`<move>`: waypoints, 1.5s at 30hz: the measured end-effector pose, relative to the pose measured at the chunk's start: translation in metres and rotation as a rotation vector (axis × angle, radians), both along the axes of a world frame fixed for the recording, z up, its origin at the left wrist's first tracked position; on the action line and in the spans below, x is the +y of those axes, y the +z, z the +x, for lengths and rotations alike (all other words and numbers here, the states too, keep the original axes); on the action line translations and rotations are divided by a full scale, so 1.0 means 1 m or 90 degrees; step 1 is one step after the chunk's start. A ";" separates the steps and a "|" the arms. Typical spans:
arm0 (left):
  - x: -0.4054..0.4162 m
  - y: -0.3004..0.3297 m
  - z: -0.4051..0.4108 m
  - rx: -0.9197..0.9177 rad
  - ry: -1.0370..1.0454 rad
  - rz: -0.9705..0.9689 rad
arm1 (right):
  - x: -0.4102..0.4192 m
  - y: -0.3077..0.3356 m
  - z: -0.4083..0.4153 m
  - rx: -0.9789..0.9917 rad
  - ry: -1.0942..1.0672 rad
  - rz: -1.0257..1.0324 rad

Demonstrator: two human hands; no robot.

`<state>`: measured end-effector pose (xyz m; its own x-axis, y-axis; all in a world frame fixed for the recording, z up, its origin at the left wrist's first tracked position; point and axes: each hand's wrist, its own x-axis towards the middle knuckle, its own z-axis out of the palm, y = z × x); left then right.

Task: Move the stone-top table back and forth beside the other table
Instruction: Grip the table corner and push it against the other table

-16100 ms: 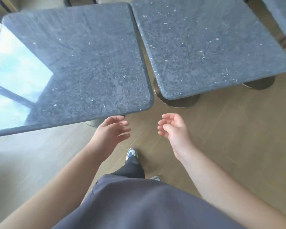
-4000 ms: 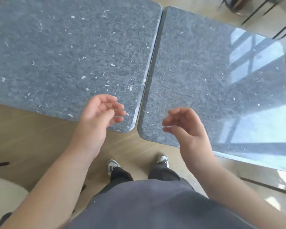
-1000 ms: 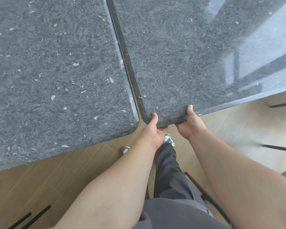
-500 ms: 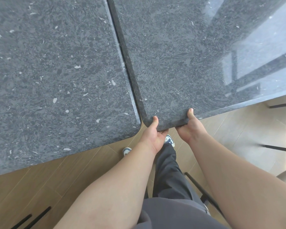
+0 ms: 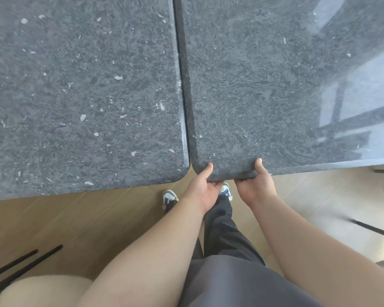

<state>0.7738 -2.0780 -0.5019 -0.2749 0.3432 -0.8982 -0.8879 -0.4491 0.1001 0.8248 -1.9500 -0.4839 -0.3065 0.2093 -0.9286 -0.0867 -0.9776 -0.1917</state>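
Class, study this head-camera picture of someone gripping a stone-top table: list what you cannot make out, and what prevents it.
1. Fingers of the left hand and right hand: curled under the held table; only the thumbs show on top.
2. Both tables' bases: hidden beneath the tops.
3. Far edges of the held table and the other table: cut off by the frame.
4. Whether the tops touch: the dark seam does not tell.

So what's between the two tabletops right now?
Only a thin dark seam; the head view shows nothing lodged between the left table and the gripped table.
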 end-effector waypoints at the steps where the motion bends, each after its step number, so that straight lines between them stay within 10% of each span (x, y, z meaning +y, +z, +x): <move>1: 0.000 0.002 0.002 -0.003 0.016 0.004 | 0.001 0.001 0.000 -0.005 -0.004 -0.002; 21: -0.128 0.078 -0.035 0.035 -0.086 -0.135 | -0.002 0.070 0.001 -0.129 0.237 0.019; 45: -0.127 0.255 -0.140 0.615 -0.208 -0.197 | -0.054 0.253 -0.079 0.152 0.308 0.464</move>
<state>0.6342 -2.2050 -0.2469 -0.8534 0.3230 -0.4092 -0.4438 -0.0384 0.8953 0.7462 -2.0042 -0.2312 -0.6809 0.5187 -0.5171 0.1851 -0.5612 -0.8067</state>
